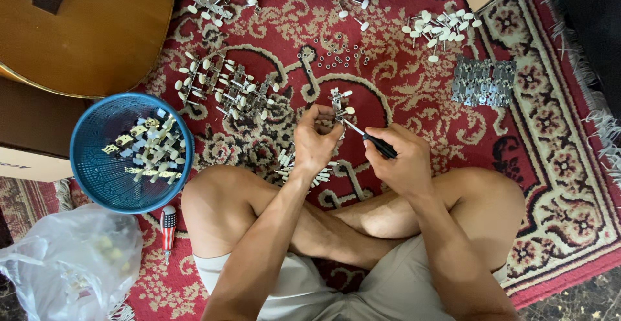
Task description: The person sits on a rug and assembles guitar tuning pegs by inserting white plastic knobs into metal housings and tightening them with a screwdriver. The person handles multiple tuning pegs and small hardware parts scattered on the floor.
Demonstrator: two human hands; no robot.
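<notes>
Left hand at frame centre, fingers curled and pinched shut on a guitar tuner assembly: narrow metal plate held roughly upright, cream-white knobs sticking out to the right side, top end just above the fingertips. Right hand just right of it, fist closed around a black-handled screwdriver; shaft runs up-left, tip touching the tuner plate near its lower half. Both hands sit above the crossed bare legs, over the red patterned rug

Around them:
- blue plastic basket at left, holds a heap of yellowish tuner strips
- row of assembled tuner strips on rug, upper left of centre
- loose white-knobbed pegs upper right, stack of bare metal plates just below them
- small washers/bushings scattered top centre
- second screwdriver, red striped handle, lying by the left knee
- clear plastic bag lower left
- acoustic guitar body upper left corner
</notes>
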